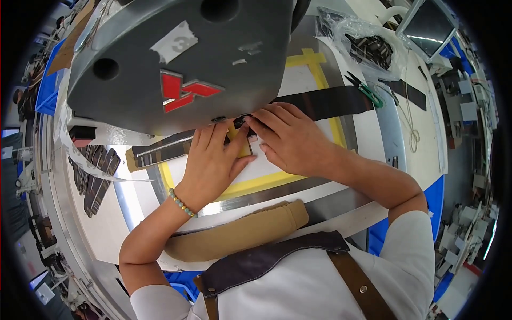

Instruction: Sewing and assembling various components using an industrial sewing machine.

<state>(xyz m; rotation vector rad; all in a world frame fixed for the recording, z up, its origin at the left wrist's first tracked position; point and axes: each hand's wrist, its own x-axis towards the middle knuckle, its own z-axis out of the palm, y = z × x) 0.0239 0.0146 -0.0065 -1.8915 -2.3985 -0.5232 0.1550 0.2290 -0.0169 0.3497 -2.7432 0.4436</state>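
A dark strip [326,103] lies across the middle of the frame, under the lower edge of the grey machine head [181,64]. Its exposed right-hand stretch looks like woven cloth or webbing, so I judge it light, flexible along its length and not fragile, perhaps a little slick against the white work plate [266,169]. Flat fingertips on its face, or a light grip on both long edges, should suit it better than a pull at one end.

Its long axis runs from centre left, slightly lower, to centre right, slightly higher, with the right end beside the green-handled snips [373,95]. On the left a banded dark strip on a tan backing [166,149] slopes along nearly the same line; the hands and the machine hide the middle, so whether the two are one piece I cannot tell.

The left hand [212,160] lies palm down, fingers extended side by side and thumb spread away, fingertips at the machine's edge. The right hand [293,140] arches with fingers reaching forward to the strip near the centre, thumb held apart below; whether its fingertips pinch or merely press is unclear.
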